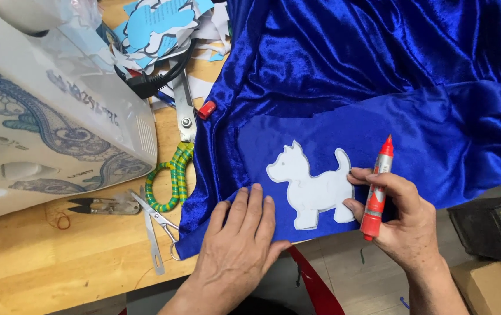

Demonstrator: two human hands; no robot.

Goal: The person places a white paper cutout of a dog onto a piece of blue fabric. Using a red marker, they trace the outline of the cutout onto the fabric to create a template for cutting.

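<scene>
1. Fingers (249, 205) of your left hand (240, 245) lie flat, slightly spread, pressing blue velvet (379, 76) at bench edge.
2. Right hand (405, 219) grips red marker (377, 186), fingertips pinning dog-shaped paper template (311, 186) on the fabric.
3. Step looks like tracing prep; next needs the tip turned down & the template kept steady.

White dog-shaped template (311, 184) lies flat on blue velvet (379, 87).

Left hand (240, 233) lies flat, palm down, fingers together and extended; right hand (399, 219) is curled in a closed grip, fingertips pointing left.
</scene>
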